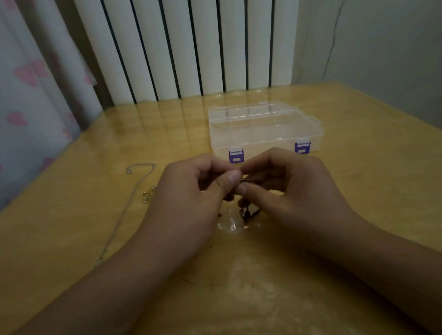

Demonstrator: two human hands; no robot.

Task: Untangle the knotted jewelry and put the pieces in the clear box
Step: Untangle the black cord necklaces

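Observation:
My left hand (190, 199) and my right hand (287, 186) meet fingertip to fingertip over the middle of the table, both pinching a small dark knotted piece of jewelry (248, 211) that dangles between them just above the wood. Most of the knot is hidden by my fingers. The clear box (265, 130) with two purple latches sits closed just behind my hands. A thin silver chain (131, 198) lies stretched out on the table to the left of my left hand, with a few small silver pieces (149, 193) beside it.
The wooden table (371, 189) has a glossy top with worn pale patches near me. A white radiator stands behind it, a curtain with pink hearts hangs at the left, and a plain wall is at the right.

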